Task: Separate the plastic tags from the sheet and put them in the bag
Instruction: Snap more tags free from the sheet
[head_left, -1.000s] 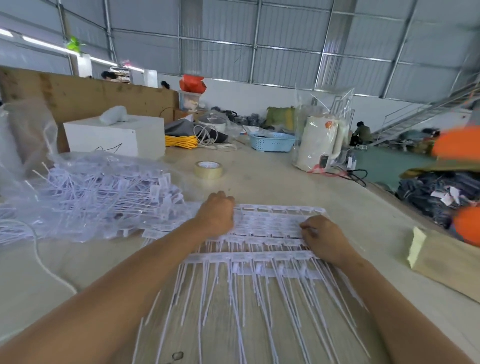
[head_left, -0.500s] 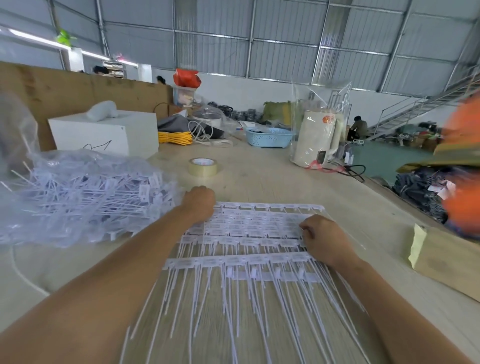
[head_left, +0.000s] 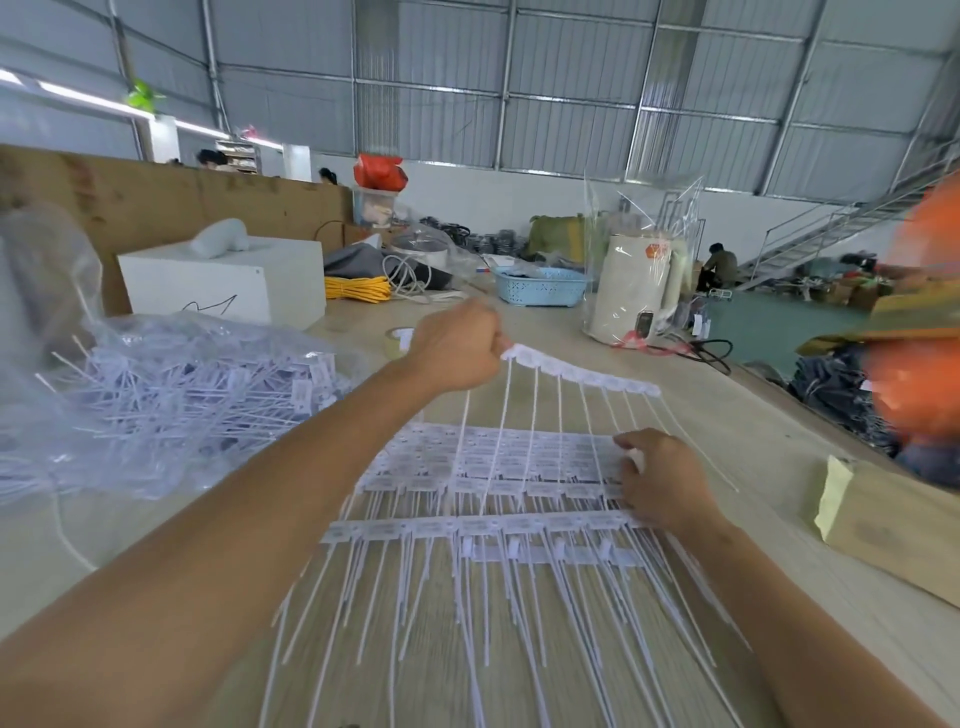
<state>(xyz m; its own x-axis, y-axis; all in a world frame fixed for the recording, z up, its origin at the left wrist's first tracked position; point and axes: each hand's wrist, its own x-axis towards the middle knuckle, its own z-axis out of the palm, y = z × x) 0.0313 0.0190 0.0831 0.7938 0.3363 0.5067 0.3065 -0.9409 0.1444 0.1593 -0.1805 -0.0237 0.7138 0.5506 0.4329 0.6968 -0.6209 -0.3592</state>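
A stack of white plastic tag sheets (head_left: 498, 467) lies flat on the wooden table (head_left: 675, 415), with long thin tails running towards me. My left hand (head_left: 457, 348) grips the left end of one row of tags (head_left: 582, 371) and holds it raised above the stack, its tails hanging down to the pile. My right hand (head_left: 660, 483) presses on the right side of the stack with bent fingers. A clear plastic bag (head_left: 171, 395) full of loose white tags lies at the left.
A roll of tape (head_left: 397, 340) sits just behind my left hand. Further back stand a white box (head_left: 223, 283), yellow cord (head_left: 358, 288), a blue basket (head_left: 540, 286) and a wrapped white kettle (head_left: 634, 286). A cardboard piece (head_left: 893, 519) lies at right.
My left hand has lifted from the stack's far left corner, pulling one row of tags up and away. My right hand stays pressing on the stack.
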